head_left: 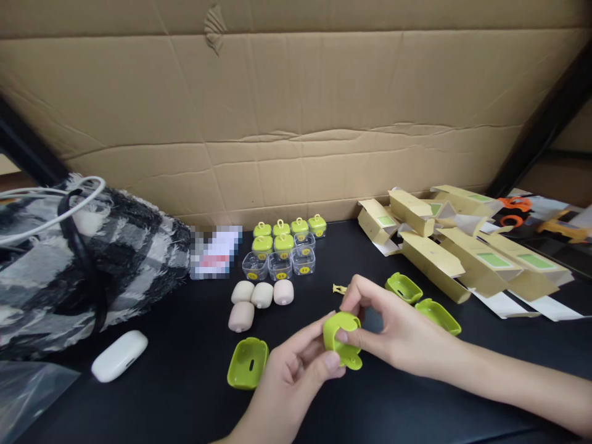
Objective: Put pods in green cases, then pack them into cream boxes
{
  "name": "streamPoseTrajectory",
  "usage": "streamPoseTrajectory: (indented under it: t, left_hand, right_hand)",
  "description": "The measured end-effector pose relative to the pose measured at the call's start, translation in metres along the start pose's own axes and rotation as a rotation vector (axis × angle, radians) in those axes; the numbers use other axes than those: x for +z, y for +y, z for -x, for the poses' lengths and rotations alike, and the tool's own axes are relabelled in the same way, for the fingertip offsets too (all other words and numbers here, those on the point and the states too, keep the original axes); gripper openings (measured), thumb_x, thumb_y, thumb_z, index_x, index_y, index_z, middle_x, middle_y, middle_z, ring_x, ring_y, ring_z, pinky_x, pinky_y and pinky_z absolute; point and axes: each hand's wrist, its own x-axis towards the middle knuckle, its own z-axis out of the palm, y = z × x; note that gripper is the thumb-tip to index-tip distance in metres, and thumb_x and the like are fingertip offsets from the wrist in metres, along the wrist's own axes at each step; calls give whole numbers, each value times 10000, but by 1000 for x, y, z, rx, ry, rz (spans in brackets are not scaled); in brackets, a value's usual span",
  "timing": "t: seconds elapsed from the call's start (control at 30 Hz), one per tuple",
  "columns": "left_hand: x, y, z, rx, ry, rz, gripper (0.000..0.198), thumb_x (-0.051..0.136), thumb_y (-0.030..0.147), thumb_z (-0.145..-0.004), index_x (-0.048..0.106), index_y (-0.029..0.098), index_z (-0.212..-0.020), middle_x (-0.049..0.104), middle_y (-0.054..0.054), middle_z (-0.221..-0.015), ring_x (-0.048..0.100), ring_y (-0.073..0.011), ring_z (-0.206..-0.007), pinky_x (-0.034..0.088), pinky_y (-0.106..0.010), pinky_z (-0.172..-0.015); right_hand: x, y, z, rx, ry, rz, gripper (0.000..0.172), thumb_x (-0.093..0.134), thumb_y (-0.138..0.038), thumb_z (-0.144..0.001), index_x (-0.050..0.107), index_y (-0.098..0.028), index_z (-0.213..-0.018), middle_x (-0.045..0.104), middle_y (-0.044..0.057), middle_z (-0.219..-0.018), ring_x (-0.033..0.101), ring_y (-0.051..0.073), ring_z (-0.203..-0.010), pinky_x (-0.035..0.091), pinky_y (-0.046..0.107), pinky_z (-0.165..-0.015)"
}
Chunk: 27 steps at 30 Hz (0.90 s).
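Note:
Near the front middle of the table, both of my hands grip a small lime-green plastic lid (343, 323), its hollow side facing me and a rounded tab at the bottom. My left hand (300, 370) pinches its left and lower edge. The fingers of my right hand (386, 330) close on its right side, thumb inside the hollow. A green plastic tray (248, 362) with a slot lies left of my left hand. Beyond my right hand sit two more green trays (404, 288), partly behind it. A small pale yellow plastic piece (339, 288) lies just past my right fingers.
Clear boxes (280, 265), several with green lids (283, 242), stand in rows at the back. Before them are several pale rounded blocks (241, 316). A white earbud case (120, 356) lies left, near a plaid cloth (134, 246). Opened cartons (430, 268) and orange scissors (513, 211) are right.

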Motion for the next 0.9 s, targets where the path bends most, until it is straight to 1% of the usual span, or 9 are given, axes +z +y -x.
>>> streamPoseTrajectory:
  t: [0.13,0.27,0.43,0.53,0.63,0.7,0.8,0.83,0.9]
  left_hand:
    - [0,-1,1,-24,-45,-30,393,747,306,-801,675,325,-1187,722,-35,-1198,658,-262,-1122,530,-351,-940]
    - [0,0,0,-33,-42,-29,388,761,307,-786,693,307,-1168,739,-44,-1163,682,-263,-1070,546,-350,-906]
    - [3,1,0,-31,3,-8,369,775,324,-768,716,277,-1129,752,-53,-1123,688,-253,-1038,555,-323,-843]
    - [4,1,1,6,22,80,348,793,298,-754,706,255,-1088,765,-45,-1056,701,-200,-944,547,-272,-781]
    - [4,1,1,45,-33,189,385,808,261,-747,635,256,-1090,767,-24,-959,691,-125,-794,532,-241,-748]
    - [3,0,1,27,-81,245,442,826,264,-724,589,259,-1097,754,-13,-929,692,-128,-729,552,-261,-684]
    - [2,-4,1,-72,-136,301,510,822,324,-726,543,257,-1148,744,-11,-894,718,-158,-687,567,-283,-607]
    - [1,-6,1,-111,-142,322,535,815,341,-734,529,252,-1177,746,-13,-868,727,-162,-689,563,-283,-618]
    - [-1,-11,-2,-172,-129,371,586,811,328,-745,506,229,-1235,756,-31,-849,745,-171,-737,549,-285,-687]
  right_hand:
    - [-2,-4,3,-36,-33,68,147,533,-167,-874,407,-227,-831,524,-29,-768,527,147,-722,450,275,-638]
    - [-5,-6,3,-69,-82,160,138,521,-161,-883,408,-227,-838,541,-23,-771,541,150,-709,444,269,-609]
    - [-3,-4,2,-104,-21,162,170,512,-102,-854,402,-226,-816,533,-28,-749,532,142,-684,448,262,-606]
    - [-6,-9,3,-144,8,123,132,538,-136,-862,440,-224,-851,543,-17,-791,542,145,-746,483,264,-662]
    - [-13,-15,4,-184,-10,53,128,552,-193,-892,509,-215,-1011,585,13,-893,569,152,-846,514,284,-764]
    - [-18,-18,4,-174,-17,44,150,554,-212,-906,536,-208,-1055,608,22,-904,586,151,-848,523,284,-766]
    - [-24,-21,0,-171,-108,85,82,565,-228,-917,623,-195,-963,647,23,-871,619,143,-794,529,269,-719]
    - [-26,-21,-4,-187,-164,105,89,576,-217,-910,646,-192,-959,664,26,-888,633,142,-799,532,265,-718]
    - [-29,-24,-14,-257,-236,183,174,565,-154,-902,642,-175,-1056,689,35,-935,655,137,-826,543,250,-731]
